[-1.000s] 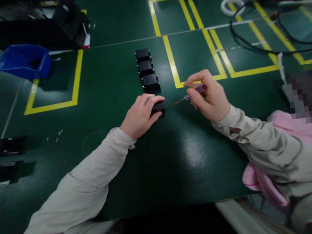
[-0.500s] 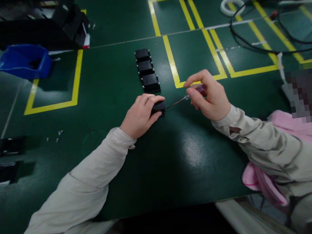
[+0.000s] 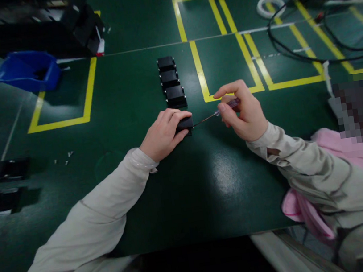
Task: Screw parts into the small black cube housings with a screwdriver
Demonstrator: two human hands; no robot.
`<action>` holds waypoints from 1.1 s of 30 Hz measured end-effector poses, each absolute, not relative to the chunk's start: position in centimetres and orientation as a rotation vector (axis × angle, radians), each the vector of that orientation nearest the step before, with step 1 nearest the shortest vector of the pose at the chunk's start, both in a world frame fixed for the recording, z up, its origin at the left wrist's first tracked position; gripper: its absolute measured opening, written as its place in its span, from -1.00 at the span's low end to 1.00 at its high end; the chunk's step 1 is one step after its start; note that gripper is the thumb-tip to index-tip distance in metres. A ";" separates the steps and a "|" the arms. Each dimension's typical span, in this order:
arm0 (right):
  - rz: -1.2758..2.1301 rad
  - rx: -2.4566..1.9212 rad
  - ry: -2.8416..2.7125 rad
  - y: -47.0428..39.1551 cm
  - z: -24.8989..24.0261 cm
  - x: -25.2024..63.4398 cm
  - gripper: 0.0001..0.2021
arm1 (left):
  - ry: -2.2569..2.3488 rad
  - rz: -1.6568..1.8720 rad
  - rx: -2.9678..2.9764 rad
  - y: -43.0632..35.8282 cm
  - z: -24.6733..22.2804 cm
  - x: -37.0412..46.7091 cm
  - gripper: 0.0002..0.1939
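My left hand (image 3: pixel 166 133) is closed around a small black block (image 3: pixel 185 124) on the green table, fingers over its top and thumb along its near side. In my right hand (image 3: pixel 244 111) is a screwdriver (image 3: pixel 217 112) with a clear purplish handle, gripped between thumb and fingers while the index finger stays raised. Its thin shaft points left, and the tip meets the right end of the block. Just beyond, three similar black blocks (image 3: pixel 170 78) stand in a column, with small shiny screws at their sides.
Several loose screws (image 3: pixel 66 162) lie to the left, near dark flat parts (image 3: pixel 6 201). A blue bin (image 3: pixel 29 72) sits by a black rack (image 3: pixel 52 32). At right are a tape roll (image 3: pixel 260 8), a black cable (image 3: pixel 273 42) and a pink cloth (image 3: pixel 333 139).
The screwdriver handle has turned slightly and my right fingers have shifted a little around it. My left hand and the block stay in place.
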State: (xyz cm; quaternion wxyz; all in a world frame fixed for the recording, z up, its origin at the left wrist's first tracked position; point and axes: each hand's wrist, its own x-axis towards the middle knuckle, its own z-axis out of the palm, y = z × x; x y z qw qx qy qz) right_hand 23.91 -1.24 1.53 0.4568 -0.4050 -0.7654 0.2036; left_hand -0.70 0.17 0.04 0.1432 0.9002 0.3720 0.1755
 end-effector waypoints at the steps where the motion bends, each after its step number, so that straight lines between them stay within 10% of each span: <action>1: 0.504 -1.002 -1.891 -1.2 1.6 23.9 -0.78 | 1.074 0.504 2.596 0.2 0.0 -0.7 -0.61; 33: 0.498 -1.000 -1.905 -1.2 1.6 24.0 -0.83 | 1.063 0.520 2.600 0.2 0.1 -0.7 -0.62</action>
